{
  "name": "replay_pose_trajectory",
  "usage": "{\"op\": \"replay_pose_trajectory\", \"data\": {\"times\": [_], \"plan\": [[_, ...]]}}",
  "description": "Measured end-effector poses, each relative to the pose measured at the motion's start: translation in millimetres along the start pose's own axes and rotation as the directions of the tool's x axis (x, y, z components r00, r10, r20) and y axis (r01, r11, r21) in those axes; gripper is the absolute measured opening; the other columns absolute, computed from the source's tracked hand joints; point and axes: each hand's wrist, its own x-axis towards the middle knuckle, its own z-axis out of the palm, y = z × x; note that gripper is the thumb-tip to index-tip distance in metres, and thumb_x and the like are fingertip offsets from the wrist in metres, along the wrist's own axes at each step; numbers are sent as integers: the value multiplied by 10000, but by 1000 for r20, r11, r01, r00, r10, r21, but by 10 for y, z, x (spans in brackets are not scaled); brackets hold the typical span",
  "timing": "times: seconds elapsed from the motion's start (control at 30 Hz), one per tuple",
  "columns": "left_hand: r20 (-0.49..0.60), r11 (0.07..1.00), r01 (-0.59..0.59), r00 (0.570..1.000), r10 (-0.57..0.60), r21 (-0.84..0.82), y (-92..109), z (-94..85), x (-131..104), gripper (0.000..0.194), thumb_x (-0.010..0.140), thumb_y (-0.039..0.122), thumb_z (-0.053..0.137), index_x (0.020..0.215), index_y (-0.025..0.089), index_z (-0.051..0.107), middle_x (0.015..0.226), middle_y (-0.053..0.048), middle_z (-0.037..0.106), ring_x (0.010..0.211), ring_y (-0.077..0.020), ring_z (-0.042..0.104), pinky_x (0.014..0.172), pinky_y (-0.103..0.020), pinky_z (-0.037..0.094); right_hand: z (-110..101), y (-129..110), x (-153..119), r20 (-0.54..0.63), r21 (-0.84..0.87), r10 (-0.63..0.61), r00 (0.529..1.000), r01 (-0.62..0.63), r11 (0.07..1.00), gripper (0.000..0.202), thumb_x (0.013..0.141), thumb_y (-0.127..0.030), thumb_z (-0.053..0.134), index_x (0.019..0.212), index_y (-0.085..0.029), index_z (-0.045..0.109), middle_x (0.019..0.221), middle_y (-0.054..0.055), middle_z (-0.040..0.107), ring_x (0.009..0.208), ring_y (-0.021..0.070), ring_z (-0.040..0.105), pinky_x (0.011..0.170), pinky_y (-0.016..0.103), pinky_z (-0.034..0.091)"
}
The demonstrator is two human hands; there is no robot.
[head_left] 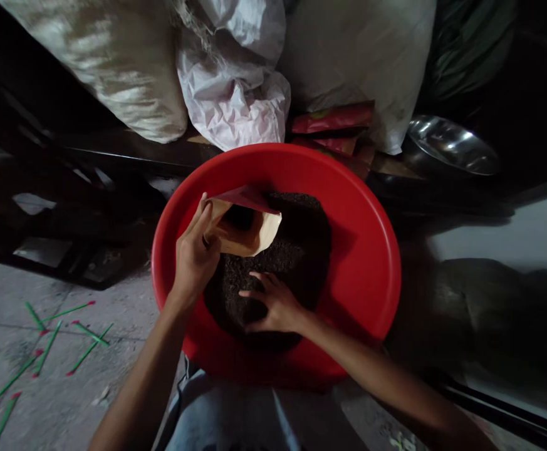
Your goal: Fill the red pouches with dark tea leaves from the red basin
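A large red basin point(367, 275) stands in front of me with dark, loose, crumbly material point(296, 250) in its bottom, perhaps tea leaves. My left hand point(195, 254) grips the left edge of a paper bag point(254, 241), red outside and tan inside, tilted with its mouth open toward me. Shadow hides what is inside the bag. Lower in the basin, my right hand point(276, 307) reaches into the dark material with its fingers spread apart. Nothing shows clearly between those fingers.
Behind the basin sit large stuffed sacks point(235, 106) and folded red packets point(334, 119) on a dark ledge. A shiny metal bowl point(454, 147) rests at the right. Several green sticks with red tips point(47, 347) lie on the concrete floor at left.
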Motion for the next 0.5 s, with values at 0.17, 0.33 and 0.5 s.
{"op": "replay_pose_trajectory", "data": {"times": [0.17,0.33,0.5], "plan": [[22,999,-33,999,33,-2,57,61,68,848,798,-79,526,1569,273,549,1699,-39,426,1562,-241,436,1320,-444,368,109,-300,67,126,-222,213,969,-182,958,738,827,-541,876,1503,-430,604,1725,114,345,1500,507,404,1017,655,570],[63,998,-57,996,56,12,82,111,167,830,813,-67,523,1587,232,517,1699,-84,415,1541,-269,459,1284,-447,429,47,-160,150,140,-170,175,975,-150,974,590,844,-383,863,1408,-403,689,1581,100,521,1366,362,600,981,481,628],[96,992,-128,987,127,-2,41,130,228,794,839,-60,497,1592,192,495,1717,-136,376,1535,-283,474,1216,-426,518,-362,-249,41,-144,65,60,988,-51,997,525,698,-342,955,1201,-319,810,1335,85,683,1172,288,713,1063,422,596]]}}
